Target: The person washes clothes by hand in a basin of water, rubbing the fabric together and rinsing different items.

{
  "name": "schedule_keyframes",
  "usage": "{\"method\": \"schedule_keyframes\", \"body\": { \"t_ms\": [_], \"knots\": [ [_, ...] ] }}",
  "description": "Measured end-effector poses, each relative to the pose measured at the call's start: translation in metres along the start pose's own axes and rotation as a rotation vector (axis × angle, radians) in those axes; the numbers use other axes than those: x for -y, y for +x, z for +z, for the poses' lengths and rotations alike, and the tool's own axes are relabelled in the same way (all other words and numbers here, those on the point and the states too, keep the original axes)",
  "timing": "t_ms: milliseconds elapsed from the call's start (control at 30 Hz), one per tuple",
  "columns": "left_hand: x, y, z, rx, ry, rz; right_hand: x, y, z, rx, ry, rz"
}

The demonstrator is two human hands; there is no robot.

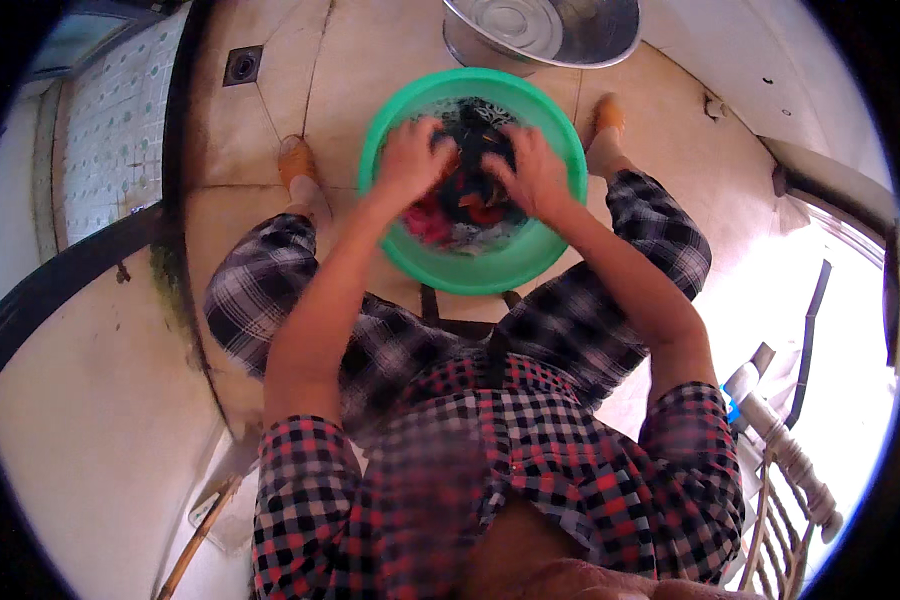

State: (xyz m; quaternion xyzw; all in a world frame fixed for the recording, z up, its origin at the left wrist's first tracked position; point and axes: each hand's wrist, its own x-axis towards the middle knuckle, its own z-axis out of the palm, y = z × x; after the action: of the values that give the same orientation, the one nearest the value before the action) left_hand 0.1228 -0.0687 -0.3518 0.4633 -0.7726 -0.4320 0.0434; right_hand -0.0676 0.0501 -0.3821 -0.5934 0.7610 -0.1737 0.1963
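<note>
Wet dark cloth (476, 142) with a pale pattern at its far end lies in a round green plastic basin (472, 283). Red and pink fabric (429, 223) shows at the near left of the heap, with what looks like suds around it. My left hand (416, 159) grips the cloth from the left, its fingers curled and blurred. From the right, my right hand (534, 171) has bent fingers on the same dark cloth. Both hands are inside the basin's rim, and some fingertips are hidden in the fabric.
A metal tub (495, 56) stands just beyond the basin on the tiled floor (262, 150). A floor drain (242, 66) is at the far left. Orange slippers (297, 159) flank the basin. A wooden stick (199, 536) leans at lower left; a slatted chair-like frame (787, 457) is at right.
</note>
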Motion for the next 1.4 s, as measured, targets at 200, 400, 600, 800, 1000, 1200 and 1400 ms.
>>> {"method": "schedule_keyframes", "body": {
  "t_ms": [200, 400, 600, 800, 1000, 1200, 1400],
  "knots": [
    [0.016, -0.031, 0.076, 0.308, 0.918, 0.071, 0.033, -0.019, 0.033, 0.41, -0.502, -0.156],
    [0.056, 0.018, 0.118, 0.42, 0.567, -0.144, -0.005, -0.001, 0.078, 0.756, -0.532, -0.247],
    [0.074, 0.03, 0.132, 0.585, 0.491, -0.215, -0.037, -0.004, 0.111, 0.658, -0.547, -0.414],
    [0.051, 0.047, 0.079, 0.439, 0.499, -0.042, -0.024, 0.023, 0.088, 0.387, -0.302, -0.308],
    [0.026, 0.013, 0.039, -0.301, -0.528, -0.353, 0.015, 0.026, -0.046, 0.335, 0.686, 0.175],
    [-0.023, -0.017, 0.012, 0.321, -1.622, -0.453, 0.13, -0.037, -0.074, 0.15, 0.8, -0.228],
    [-0.035, -0.053, 0.051, -0.074, -1.727, -0.539, 0.133, -0.02, -0.009, -0.257, 0.141, -0.394]
  ]
}}
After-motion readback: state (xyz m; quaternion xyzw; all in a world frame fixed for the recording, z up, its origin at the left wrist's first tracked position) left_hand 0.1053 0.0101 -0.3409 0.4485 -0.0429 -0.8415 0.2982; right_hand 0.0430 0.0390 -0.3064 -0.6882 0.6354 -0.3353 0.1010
